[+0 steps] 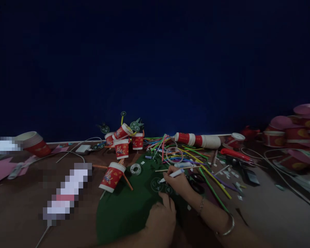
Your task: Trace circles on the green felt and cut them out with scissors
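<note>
My right hand [179, 182] is closed around a white marker pen [174, 173], its tip touching a white line drawing [157, 185] on green paper [129, 206]. The drawing looks like a round face; a smaller one sits beside it, partly between my hands. Just below, my left hand [161, 215] presses its bent fingertips onto the green paper. A roll of clear tape [135, 169] lies on the paper's upper left part. Beyond stand red paper cups [121, 148] joined with straws, with small green paper cutouts [136, 124] on top.
Colourful straws [175, 151] and paper scraps spread behind and right of my hands, near dark-handled scissors [196, 182]. Nested cups [196, 139] lie at the back. A red utility knife [236, 154] and white cables are right; a blurred-out power-strip-like object [67, 193] is left.
</note>
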Action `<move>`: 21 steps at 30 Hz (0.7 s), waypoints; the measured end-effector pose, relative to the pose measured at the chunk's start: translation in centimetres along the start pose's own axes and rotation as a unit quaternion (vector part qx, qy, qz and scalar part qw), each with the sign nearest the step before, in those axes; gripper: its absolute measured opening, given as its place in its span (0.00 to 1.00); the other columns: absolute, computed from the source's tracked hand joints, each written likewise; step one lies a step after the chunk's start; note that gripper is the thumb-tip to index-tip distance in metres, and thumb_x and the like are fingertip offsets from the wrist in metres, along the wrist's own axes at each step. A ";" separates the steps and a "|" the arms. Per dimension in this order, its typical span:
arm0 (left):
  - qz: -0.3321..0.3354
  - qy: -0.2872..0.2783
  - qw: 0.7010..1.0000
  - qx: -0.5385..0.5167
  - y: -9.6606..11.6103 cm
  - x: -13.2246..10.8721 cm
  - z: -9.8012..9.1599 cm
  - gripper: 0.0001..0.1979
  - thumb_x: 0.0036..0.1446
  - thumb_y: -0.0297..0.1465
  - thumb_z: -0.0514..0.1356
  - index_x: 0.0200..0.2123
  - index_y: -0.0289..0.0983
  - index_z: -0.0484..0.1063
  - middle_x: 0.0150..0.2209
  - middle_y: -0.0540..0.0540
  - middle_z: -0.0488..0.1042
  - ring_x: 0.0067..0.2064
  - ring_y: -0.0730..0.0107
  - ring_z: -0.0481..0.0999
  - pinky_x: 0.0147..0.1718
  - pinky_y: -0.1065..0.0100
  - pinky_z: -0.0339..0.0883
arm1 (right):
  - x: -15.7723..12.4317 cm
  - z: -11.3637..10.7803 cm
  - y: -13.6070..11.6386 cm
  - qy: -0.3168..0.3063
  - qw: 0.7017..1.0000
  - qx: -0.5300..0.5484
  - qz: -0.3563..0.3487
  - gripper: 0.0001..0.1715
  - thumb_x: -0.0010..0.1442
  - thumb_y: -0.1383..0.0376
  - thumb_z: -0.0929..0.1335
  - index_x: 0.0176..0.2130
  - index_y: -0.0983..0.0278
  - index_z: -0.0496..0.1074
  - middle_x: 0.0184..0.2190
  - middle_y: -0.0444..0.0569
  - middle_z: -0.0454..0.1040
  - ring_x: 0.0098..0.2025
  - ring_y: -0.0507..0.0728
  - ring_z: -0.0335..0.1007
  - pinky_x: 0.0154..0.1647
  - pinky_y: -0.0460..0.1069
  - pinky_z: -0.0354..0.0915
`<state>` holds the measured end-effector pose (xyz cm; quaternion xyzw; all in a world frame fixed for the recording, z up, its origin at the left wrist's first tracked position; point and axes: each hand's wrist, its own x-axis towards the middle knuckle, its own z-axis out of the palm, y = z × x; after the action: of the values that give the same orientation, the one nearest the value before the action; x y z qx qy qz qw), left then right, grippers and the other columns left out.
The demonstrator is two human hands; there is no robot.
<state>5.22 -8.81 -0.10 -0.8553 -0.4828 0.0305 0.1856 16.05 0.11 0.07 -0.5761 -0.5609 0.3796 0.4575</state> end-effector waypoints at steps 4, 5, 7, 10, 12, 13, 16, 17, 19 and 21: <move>-0.003 -0.002 1.000 0.004 0.1 -0.2 -0.3 0.15 0.54 0.29 0.56 0.45 0.31 0.71 0.41 0.30 0.72 0.22 0.69 0.73 0.18 0.71 0.66 | 0.0 0.0 -0.1 -0.007 1.000 0.011 0.008 0.11 0.45 0.63 0.65 0.18 0.61 0.57 0.11 0.38 0.61 0.16 0.49 0.54 0.17 0.43 0.51; -0.001 -0.002 1.000 0.005 0.1 -0.2 -0.3 0.15 0.54 0.29 0.56 0.45 0.31 0.71 0.41 0.30 0.71 0.22 0.70 0.73 0.18 0.71 0.66 | 0.0 0.0 -0.1 -0.006 1.000 0.010 0.006 0.11 0.45 0.63 0.65 0.18 0.61 0.57 0.11 0.38 0.61 0.16 0.49 0.55 0.17 0.43 0.52; 0.003 -0.001 1.000 0.005 0.1 -0.2 -0.2 0.16 0.54 0.30 0.56 0.45 0.30 0.70 0.42 0.30 0.71 0.22 0.70 0.73 0.19 0.71 0.66 | 0.0 0.0 0.0 -0.005 1.000 0.005 0.001 0.11 0.45 0.63 0.65 0.18 0.61 0.57 0.11 0.38 0.62 0.16 0.48 0.55 0.17 0.42 0.51; -0.001 0.000 1.000 0.006 0.1 -0.2 0.0 0.17 0.55 0.31 0.55 0.46 0.30 0.70 0.42 0.30 0.71 0.22 0.70 0.73 0.18 0.71 0.65 | 0.0 0.0 0.1 -0.008 1.000 0.003 0.009 0.11 0.45 0.63 0.65 0.18 0.62 0.57 0.11 0.38 0.61 0.16 0.48 0.55 0.16 0.42 0.51; 0.003 0.000 1.000 0.007 0.1 -0.2 0.1 0.17 0.55 0.32 0.55 0.46 0.31 0.70 0.42 0.30 0.71 0.22 0.70 0.73 0.18 0.71 0.65 | 0.0 0.0 0.1 -0.012 1.000 0.008 0.012 0.11 0.45 0.63 0.65 0.18 0.62 0.58 0.11 0.38 0.61 0.16 0.48 0.55 0.16 0.42 0.51; 0.005 0.000 1.000 0.007 0.1 -0.2 0.1 0.17 0.55 0.32 0.55 0.47 0.31 0.70 0.42 0.30 0.71 0.22 0.70 0.73 0.18 0.71 0.65 | 0.0 0.0 0.1 -0.014 1.000 0.010 0.013 0.11 0.45 0.63 0.65 0.18 0.62 0.57 0.11 0.38 0.62 0.16 0.48 0.55 0.16 0.42 0.51; 0.000 0.001 1.000 0.009 0.1 -0.2 0.0 0.17 0.55 0.31 0.55 0.47 0.31 0.70 0.42 0.29 0.71 0.22 0.70 0.73 0.18 0.71 0.65 | 0.0 0.0 0.1 -0.017 1.000 0.013 0.016 0.12 0.45 0.62 0.65 0.18 0.62 0.57 0.11 0.38 0.62 0.16 0.48 0.55 0.17 0.42 0.51; 0.000 0.001 1.000 0.009 0.1 -0.2 0.0 0.17 0.54 0.31 0.56 0.47 0.31 0.70 0.42 0.30 0.71 0.22 0.70 0.73 0.18 0.71 0.65 | 0.0 0.0 0.1 -0.016 1.000 0.011 0.018 0.12 0.45 0.62 0.65 0.18 0.62 0.57 0.11 0.38 0.62 0.16 0.48 0.55 0.17 0.43 0.51; 0.002 0.000 1.000 0.008 0.1 -0.2 -0.1 0.17 0.54 0.30 0.56 0.47 0.31 0.70 0.42 0.29 0.71 0.22 0.69 0.73 0.18 0.71 0.65 | 0.1 -0.1 0.1 -0.015 1.000 0.008 0.020 0.12 0.45 0.62 0.66 0.18 0.61 0.58 0.11 0.38 0.62 0.16 0.49 0.55 0.17 0.43 0.51; 0.003 0.001 1.000 0.005 0.1 -0.1 -0.1 0.17 0.53 0.30 0.57 0.47 0.31 0.70 0.42 0.29 0.71 0.22 0.70 0.73 0.18 0.71 0.65 | 0.2 -0.2 0.1 -0.008 1.000 0.020 0.021 0.13 0.46 0.62 0.66 0.18 0.61 0.58 0.11 0.39 0.62 0.16 0.49 0.56 0.18 0.43 0.52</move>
<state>5.26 -8.99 -0.05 -0.8558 -0.4799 0.0326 0.1904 16.28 0.30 0.02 -0.5755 -0.5447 0.4049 0.4563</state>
